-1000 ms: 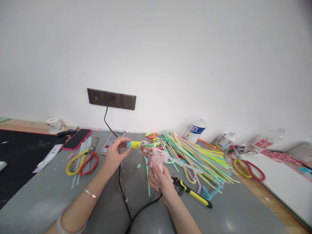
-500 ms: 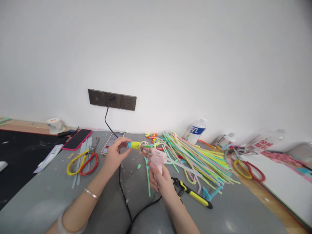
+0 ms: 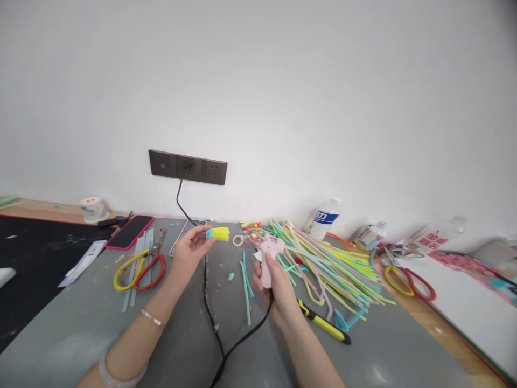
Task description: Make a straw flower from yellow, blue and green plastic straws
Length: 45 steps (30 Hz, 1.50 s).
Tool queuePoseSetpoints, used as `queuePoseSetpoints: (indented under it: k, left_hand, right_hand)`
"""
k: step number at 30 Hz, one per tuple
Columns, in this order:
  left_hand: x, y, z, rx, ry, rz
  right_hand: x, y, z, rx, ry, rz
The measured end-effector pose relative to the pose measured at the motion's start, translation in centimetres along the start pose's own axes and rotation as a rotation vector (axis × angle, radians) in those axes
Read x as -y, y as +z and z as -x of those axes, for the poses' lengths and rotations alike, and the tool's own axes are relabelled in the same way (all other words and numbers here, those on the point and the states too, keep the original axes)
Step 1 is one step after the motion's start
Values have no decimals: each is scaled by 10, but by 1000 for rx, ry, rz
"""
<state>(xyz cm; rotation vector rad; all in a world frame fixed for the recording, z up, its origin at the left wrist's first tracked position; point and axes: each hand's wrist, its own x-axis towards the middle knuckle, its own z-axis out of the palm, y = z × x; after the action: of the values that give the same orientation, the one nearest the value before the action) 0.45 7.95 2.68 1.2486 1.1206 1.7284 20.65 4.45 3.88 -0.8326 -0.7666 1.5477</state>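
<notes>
Between its fingertips, my left hand point(image 3: 190, 251) pinches a small yellow piece with a blue band point(image 3: 219, 233), apparently made of fuzzy pipe cleaner, its yellow end turned right. My right hand point(image 3: 274, 280) is wrapped round the handle of a pale pink glue gun point(image 3: 271, 248). A clear glue stick sticks out of the gun's back, and its nozzle points left, apart from the yellow piece. From the handle a black cord point(image 3: 252, 331) runs down over the grey table. A cream ring point(image 3: 238, 241) lies between the two hands.
A pile of coloured pipe cleaners point(image 3: 339, 264) lies to the right, with yellow-black pliers point(image 3: 325, 326) before it. Red-and-yellow scissors point(image 3: 139, 272), glue sticks and a pink-edged phone point(image 3: 130, 232) lie left. A white bottle point(image 3: 322, 218) stands by the wall.
The glue gun has drawn back to the right, away from the yellow piece. My left hand has shifted slightly left with the piece, and a gap now shows between them.
</notes>
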Motion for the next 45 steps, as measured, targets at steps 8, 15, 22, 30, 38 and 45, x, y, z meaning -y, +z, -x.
queuePoseSetpoints:
  k: [8, 15, 22, 30, 38, 45]
  left_hand:
    - [2, 1, 0, 18, 15, 43]
    - [5, -2, -2, 27, 43, 22]
    - [6, -2, -4, 52, 46, 20]
    - [6, 2, 1, 101, 42, -53]
    - [6, 5, 3, 133, 43, -87]
    - [9, 13, 11, 242, 76, -119]
  right_hand:
    - [-8, 17, -48, -34, 337, 239]
    - [-33, 27, -70, 10, 323, 360]
    - [-27, 9, -70, 60, 198, 556]
    - [13, -30, -26, 39, -103, 862]
    - [31, -51, 13, 124, -325, 1366]
    - [-13, -50, 34, 256, -286, 1388]
